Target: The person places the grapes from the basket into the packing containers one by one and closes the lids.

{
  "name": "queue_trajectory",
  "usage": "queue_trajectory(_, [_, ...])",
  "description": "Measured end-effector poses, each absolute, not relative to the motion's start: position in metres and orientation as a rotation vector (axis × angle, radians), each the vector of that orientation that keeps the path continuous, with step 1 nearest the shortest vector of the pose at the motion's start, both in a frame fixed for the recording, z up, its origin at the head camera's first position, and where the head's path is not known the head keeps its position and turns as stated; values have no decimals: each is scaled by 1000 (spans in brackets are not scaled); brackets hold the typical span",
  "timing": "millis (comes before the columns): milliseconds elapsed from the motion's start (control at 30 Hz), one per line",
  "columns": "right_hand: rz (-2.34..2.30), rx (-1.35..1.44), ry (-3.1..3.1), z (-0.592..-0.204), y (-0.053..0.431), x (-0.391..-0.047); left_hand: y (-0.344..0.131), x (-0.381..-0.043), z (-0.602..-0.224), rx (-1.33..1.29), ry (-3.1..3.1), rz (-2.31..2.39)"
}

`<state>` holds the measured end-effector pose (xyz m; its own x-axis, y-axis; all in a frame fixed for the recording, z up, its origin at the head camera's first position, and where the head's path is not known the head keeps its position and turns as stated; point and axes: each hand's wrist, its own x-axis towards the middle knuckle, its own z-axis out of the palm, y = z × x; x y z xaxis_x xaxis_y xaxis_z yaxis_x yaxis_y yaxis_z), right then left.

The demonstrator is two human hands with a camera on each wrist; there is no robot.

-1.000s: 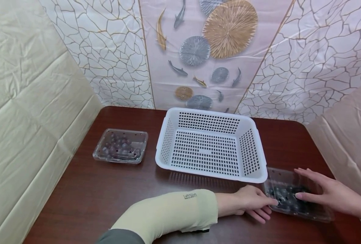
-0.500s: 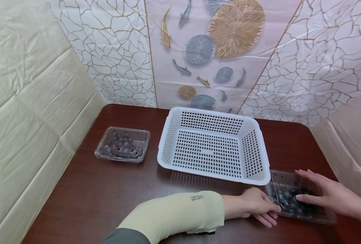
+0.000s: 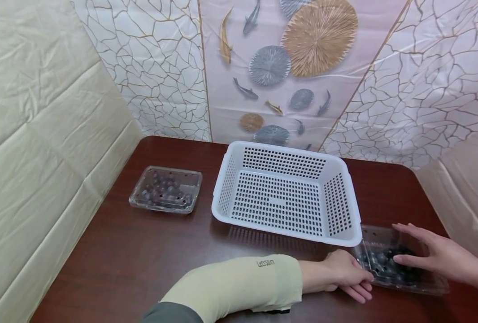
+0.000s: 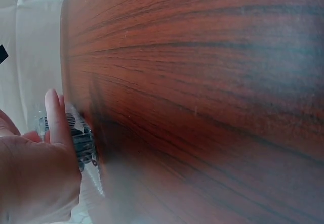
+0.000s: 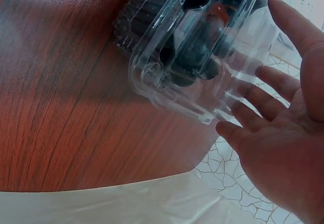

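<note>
A clear plastic clamshell box (image 3: 384, 261) of dark round fruits lies at the table's right side, its near-left corner by my left hand (image 3: 345, 272). There the thumb and forefinger pinch the edge of the box, while the other fingers stretch out below. From the right, my right hand (image 3: 432, 255) reaches over the same box with its fingers spread and its thumb over the lid. In the right wrist view the fingertips of this hand (image 5: 283, 97) rest along the clear wall. The left wrist view has the left hand (image 4: 45, 168) partly covering the box (image 4: 83, 143).
A white perforated basket (image 3: 277, 233) stands mid-table, its near-right corner overlapping the box in the head view. Another clear clamshell box (image 3: 166, 189), with purplish round fruits, lies at the back left. Fabric sheets surround the dark wooden table (image 3: 142, 260) behind and on both sides.
The head view has turned slightly left, so everything sits further right in the picture. Both hands keep nearly the same places on the box.
</note>
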<state>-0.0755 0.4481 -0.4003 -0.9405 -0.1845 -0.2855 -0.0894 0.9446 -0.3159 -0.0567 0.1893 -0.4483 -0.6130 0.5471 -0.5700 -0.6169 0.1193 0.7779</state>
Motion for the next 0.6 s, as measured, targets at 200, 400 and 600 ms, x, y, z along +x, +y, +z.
queue_trajectory(200, [-417, -209, 2812, -400, 452, -75, 190, -56, -449, -83, 1510, 1674])
queue_trajectory(400, [-403, -93, 2767, -391, 470, -76, 189, -56, -447, -95, 1503, 1695])
queue_trajectory(600, [-400, 109, 2586, -388, 497, -74, 190, -55, -447, -81, 1498, 1699])
